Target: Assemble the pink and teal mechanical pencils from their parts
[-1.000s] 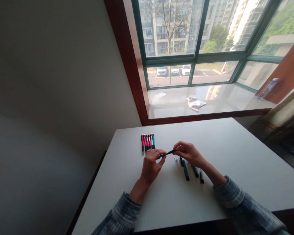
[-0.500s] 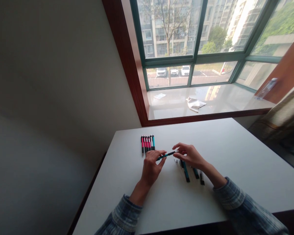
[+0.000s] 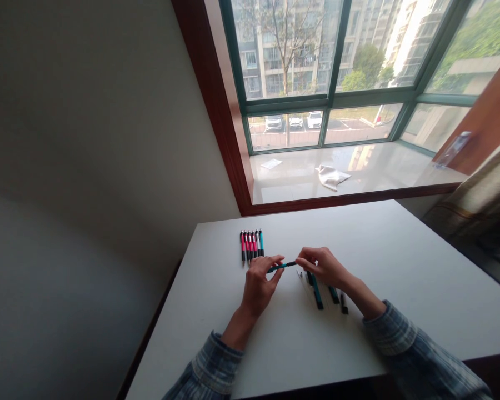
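Note:
Over the white table [image 3: 283, 339], my left hand [image 3: 260, 283] is closed on a teal and black pen [image 3: 280, 267], gripping it between thumb and fingers. The pen lies almost level, its black end pointing right. At that end, my right hand [image 3: 321, 265] is closed, with thumb and fingertips pinching the tip. Just beyond my left hand, a row of assembled pens [image 3: 250, 243] in pink, white and teal lies side by side. Below my right hand are loose teal and black pen barrels [image 3: 317, 293] and thin refills [image 3: 303, 280], partly hidden by the hand.
A windowsill [image 3: 291, 186] runs behind the table, with a crumpled white cloth [image 3: 331, 177] and a flat white piece [image 3: 271, 164] on it. A grey wall [image 3: 108, 166] borders the left side. A curtain [image 3: 475, 194] hangs at the right.
My right hand's fingers have closed from a looser, parted pose onto the pen's tip, which was showing before. The left hand and pen have barely moved.

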Action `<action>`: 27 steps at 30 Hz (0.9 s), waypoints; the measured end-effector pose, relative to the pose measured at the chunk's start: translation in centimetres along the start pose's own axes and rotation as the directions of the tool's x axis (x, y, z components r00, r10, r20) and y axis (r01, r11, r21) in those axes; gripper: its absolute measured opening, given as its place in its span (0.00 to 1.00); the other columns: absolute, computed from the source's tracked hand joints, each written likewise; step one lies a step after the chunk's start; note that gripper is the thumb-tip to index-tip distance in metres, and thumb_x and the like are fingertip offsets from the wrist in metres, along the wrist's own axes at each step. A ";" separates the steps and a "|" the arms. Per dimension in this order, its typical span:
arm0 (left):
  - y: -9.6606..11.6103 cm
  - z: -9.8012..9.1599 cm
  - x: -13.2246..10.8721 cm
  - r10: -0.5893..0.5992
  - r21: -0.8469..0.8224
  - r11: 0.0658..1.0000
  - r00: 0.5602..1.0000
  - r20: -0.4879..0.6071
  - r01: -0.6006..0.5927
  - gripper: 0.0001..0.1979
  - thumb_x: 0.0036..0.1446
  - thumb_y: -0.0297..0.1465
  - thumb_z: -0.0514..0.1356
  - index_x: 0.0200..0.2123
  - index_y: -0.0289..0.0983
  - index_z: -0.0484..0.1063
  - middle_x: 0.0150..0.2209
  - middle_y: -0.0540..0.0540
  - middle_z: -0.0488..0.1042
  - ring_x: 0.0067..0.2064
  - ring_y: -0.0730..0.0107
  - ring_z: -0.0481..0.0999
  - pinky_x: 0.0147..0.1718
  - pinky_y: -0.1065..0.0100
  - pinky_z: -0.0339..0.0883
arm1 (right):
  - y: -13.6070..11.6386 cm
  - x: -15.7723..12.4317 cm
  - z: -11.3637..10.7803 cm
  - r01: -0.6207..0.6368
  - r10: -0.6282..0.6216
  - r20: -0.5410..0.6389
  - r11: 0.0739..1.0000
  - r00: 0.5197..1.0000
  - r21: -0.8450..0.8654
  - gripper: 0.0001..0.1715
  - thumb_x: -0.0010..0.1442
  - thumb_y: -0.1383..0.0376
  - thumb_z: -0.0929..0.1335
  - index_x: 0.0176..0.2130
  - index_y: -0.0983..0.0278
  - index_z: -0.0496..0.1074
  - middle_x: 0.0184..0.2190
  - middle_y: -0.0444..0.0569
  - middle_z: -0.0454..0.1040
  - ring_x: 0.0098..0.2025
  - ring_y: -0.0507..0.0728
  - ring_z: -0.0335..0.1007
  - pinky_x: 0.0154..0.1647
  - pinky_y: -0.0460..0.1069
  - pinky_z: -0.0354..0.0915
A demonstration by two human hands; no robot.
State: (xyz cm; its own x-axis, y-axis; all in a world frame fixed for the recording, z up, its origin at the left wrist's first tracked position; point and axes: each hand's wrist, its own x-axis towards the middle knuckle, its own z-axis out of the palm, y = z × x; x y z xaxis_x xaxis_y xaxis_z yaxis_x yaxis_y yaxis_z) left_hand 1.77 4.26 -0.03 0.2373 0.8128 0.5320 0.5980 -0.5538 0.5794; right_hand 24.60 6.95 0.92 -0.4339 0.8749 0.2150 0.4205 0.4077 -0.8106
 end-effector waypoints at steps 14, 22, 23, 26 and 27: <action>0.1 0.0 -0.1 0.002 -0.016 1.000 1.000 0.012 -0.002 0.13 0.62 0.28 0.65 0.50 0.43 0.76 0.40 0.47 0.82 0.43 0.60 0.80 0.47 0.56 0.71 | 0.0 0.0 0.1 0.041 -0.042 -0.033 0.998 0.999 -0.057 0.17 0.67 0.52 0.68 0.33 0.62 0.75 0.26 0.45 0.75 0.28 0.53 0.66 0.31 0.48 0.62; 0.0 0.1 0.0 0.014 -0.018 1.000 1.000 0.014 -0.014 0.12 0.63 0.28 0.64 0.50 0.43 0.77 0.42 0.46 0.82 0.45 0.59 0.80 0.48 0.55 0.72 | -0.2 0.0 -0.1 0.039 -0.041 -0.031 0.998 0.999 -0.050 0.18 0.67 0.52 0.68 0.34 0.62 0.75 0.26 0.45 0.75 0.28 0.53 0.66 0.30 0.48 0.62; 0.0 0.1 0.0 0.014 -0.020 1.000 1.000 0.017 -0.014 0.12 0.63 0.28 0.64 0.50 0.43 0.77 0.43 0.45 0.82 0.46 0.58 0.80 0.48 0.54 0.72 | -0.2 0.0 -0.1 0.044 -0.046 -0.030 0.998 0.998 -0.041 0.17 0.66 0.52 0.68 0.36 0.62 0.76 0.28 0.46 0.75 0.29 0.54 0.66 0.31 0.48 0.63; 0.0 0.1 0.0 0.020 -0.030 0.999 0.999 0.031 -0.019 0.12 0.63 0.28 0.64 0.50 0.43 0.77 0.44 0.45 0.83 0.47 0.58 0.80 0.48 0.54 0.72 | -0.2 -0.1 -0.1 0.064 -0.066 -0.039 0.997 0.997 -0.039 0.15 0.65 0.53 0.69 0.37 0.62 0.76 0.29 0.46 0.76 0.30 0.54 0.67 0.32 0.48 0.63; 0.0 0.1 0.0 0.024 -0.033 0.999 0.999 0.035 -0.023 0.12 0.63 0.28 0.65 0.50 0.43 0.77 0.44 0.45 0.83 0.47 0.58 0.80 0.48 0.54 0.72 | -0.2 -0.1 -0.1 0.061 -0.063 -0.034 0.997 0.997 -0.047 0.16 0.66 0.53 0.68 0.35 0.62 0.76 0.27 0.46 0.75 0.29 0.54 0.67 0.31 0.48 0.63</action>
State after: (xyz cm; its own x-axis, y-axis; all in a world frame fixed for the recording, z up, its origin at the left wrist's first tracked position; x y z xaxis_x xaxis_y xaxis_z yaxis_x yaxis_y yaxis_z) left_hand 1.82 4.25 -0.09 0.2779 0.8053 0.5237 0.5671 -0.5776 0.5872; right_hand 24.61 6.82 1.11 -0.4326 0.8558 0.2836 0.4302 0.4724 -0.7693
